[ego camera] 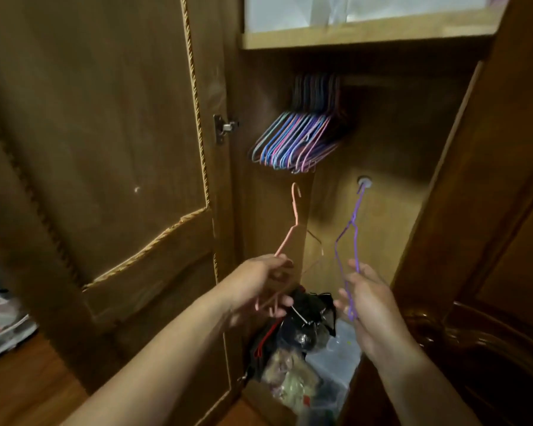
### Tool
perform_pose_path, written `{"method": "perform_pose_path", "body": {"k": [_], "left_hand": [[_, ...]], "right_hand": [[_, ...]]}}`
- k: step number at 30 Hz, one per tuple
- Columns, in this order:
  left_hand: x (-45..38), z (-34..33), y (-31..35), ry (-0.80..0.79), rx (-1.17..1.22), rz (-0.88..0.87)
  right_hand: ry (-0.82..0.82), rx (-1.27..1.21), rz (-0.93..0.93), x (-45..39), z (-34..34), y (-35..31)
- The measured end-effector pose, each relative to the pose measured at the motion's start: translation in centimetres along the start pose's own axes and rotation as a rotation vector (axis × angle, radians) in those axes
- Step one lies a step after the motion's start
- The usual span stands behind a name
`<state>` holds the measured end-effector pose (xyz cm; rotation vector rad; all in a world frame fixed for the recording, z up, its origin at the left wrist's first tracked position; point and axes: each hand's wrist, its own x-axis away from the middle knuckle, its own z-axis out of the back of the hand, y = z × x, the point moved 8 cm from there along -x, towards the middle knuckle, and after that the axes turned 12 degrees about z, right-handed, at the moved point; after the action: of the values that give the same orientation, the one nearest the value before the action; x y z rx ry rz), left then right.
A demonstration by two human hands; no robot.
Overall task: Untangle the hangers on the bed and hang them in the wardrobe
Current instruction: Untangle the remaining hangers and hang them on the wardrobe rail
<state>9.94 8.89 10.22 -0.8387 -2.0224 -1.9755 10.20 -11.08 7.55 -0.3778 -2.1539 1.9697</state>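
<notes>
I face the open wooden wardrobe (pixel 382 210). My left hand (pixel 265 284) grips a pink wire hanger (pixel 291 229) by its lower bar, hook pointing up. My right hand (pixel 366 305) holds a purple wire hanger (pixel 350 235), also hook up, with its tip near a white round fitting (pixel 364 180) on the back wall. Above both, several blue, pink and purple hangers (pixel 296 139) hang bunched together under the shelf, at the upper left of the compartment. The rail itself is in shadow.
The wardrobe door (pixel 105 149) stands open at the left, with a metal hinge (pixel 225 127) on its edge. Bags and a plastic box (pixel 305 348) fill the wardrobe bottom. A shelf (pixel 366 35) spans the top. A patterned cloth (pixel 3 321) lies at the far left.
</notes>
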Motion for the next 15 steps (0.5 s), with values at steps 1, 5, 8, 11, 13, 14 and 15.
{"method": "perform_pose_path", "body": {"k": [1,5,8,11,13,14,15], "left_hand": [[-0.9,-0.2,1.9,-0.041,-0.014,-0.048],[-4.1,0.0,7.8,-0.080,-0.039,-0.191],[-7.3,-0.3,12.6,-0.112,-0.088,-0.246],[-10.3,-1.4,17.6,-0.127,-0.125,-0.322],[-12.2,-2.3,20.7,-0.118,-0.150,-0.370],[-12.9,-2.9,22.7,-0.116,-0.166,-0.400],[-13.8,-3.3,23.8,-0.113,-0.180,-0.411]], "right_hand": [[0.037,-0.013,0.036,-1.2,-0.5,-0.8],[0.152,0.032,0.153,-5.5,-1.4,-3.8],[0.251,0.028,0.218,-8.8,-1.8,-6.2],[0.297,0.041,0.235,-11.0,-2.4,-7.8],[0.327,0.059,0.234,-11.8,-2.5,-8.3],[0.348,0.070,0.242,-12.3,-2.6,-9.0],[0.361,0.094,0.244,-12.5,-2.7,-9.2]]}}
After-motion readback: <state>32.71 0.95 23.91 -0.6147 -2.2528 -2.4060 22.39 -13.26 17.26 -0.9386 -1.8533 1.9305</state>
